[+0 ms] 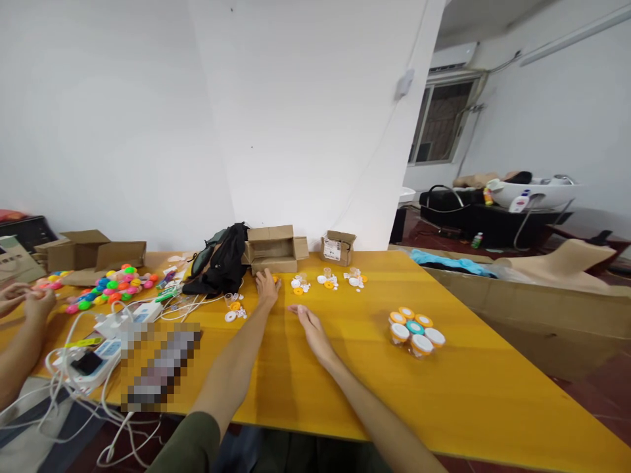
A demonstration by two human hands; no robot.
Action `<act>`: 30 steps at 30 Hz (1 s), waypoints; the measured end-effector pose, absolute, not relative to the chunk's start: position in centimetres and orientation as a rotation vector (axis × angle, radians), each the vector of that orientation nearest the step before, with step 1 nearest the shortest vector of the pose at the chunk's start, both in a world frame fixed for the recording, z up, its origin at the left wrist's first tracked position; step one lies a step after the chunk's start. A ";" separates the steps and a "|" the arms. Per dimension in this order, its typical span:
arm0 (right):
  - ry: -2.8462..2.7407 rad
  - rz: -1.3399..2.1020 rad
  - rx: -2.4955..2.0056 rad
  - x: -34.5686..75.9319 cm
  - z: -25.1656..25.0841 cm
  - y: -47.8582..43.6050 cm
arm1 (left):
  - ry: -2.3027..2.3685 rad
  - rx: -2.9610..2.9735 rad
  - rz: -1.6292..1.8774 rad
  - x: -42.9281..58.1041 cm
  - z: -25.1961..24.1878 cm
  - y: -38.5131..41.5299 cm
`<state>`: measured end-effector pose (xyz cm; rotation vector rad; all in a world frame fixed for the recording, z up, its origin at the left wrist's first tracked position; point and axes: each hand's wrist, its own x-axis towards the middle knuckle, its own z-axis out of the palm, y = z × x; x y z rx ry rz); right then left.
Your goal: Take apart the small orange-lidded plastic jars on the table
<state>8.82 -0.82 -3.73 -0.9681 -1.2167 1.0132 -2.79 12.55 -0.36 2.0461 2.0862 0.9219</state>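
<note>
My left hand reaches over a small pile of parts near the brown box, its fingers bent down and spread. An orange ring piece peeks out beside it; whatever lies under the palm is hidden. Closer to me, my right hand hovers at the table's middle, fingers stretched and holding nothing. Similar piles hold clear cups, orange rings and white pieces: one pile just right of my left hand, two farther right, and one to its left. Capped round containers stand clustered on the right.
An open cardboard box and a smaller box stand by the wall. Left are a black bag, colourful balls, power strips with tangled cables, and a blurred flat device. Another person's hands work at far left.
</note>
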 end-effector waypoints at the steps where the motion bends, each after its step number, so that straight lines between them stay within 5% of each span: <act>1: -1.220 1.007 -0.974 8.8 -3.7 -0.8 | 2.076 2.050 0.925 -2.8 -0.4 12.7; 30: -1.220 1.029 -0.976 8.5 -2.6 -1.3 | 1.614 2.102 1.226 -3.6 -2.8 14.3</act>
